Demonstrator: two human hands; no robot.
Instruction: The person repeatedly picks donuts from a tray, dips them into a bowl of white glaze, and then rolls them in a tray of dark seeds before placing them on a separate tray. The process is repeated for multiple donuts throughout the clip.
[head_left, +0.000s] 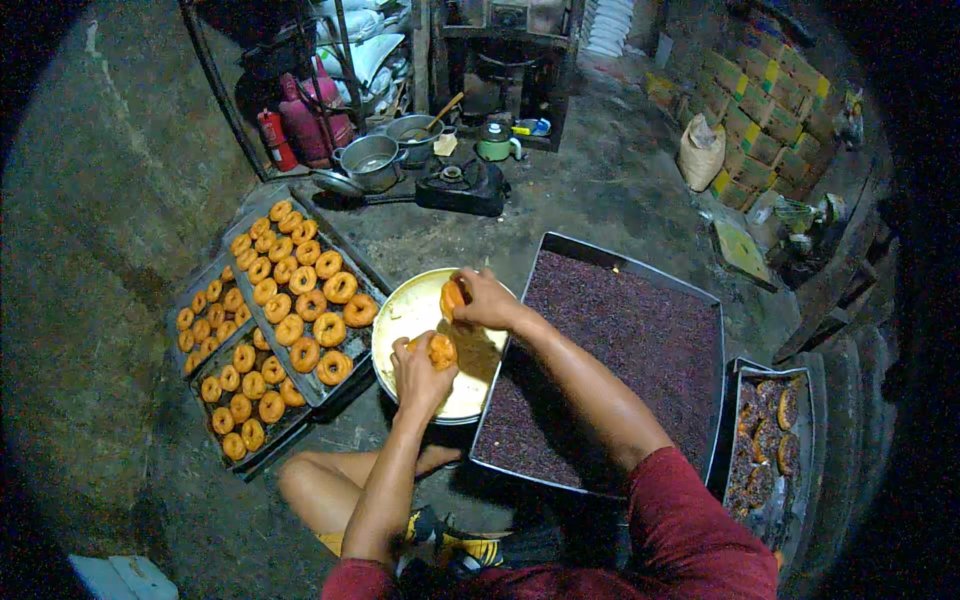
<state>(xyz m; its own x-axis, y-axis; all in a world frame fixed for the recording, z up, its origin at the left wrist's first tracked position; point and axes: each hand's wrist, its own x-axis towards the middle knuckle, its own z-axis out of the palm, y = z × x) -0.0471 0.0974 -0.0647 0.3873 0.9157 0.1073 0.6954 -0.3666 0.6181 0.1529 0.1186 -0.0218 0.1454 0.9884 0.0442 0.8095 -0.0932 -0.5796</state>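
My left hand grips a golden ring doughnut over a round basin of pale cream. Farther back over the same basin, my right hand holds a second doughnut tipped on its edge. Whether either one touches the cream, I cannot tell. Just right of the basin lies a large rectangular tray, filled with dark brown sprinkles. Plain doughnuts stand in rows on metal trays to the left.
At far right, a narrow tray holds sprinkle-coated doughnuts. A burner, metal pots and a green kettle stand on the floor beyond the basin. A red fire extinguisher is back left; stacked cartons rise back right.
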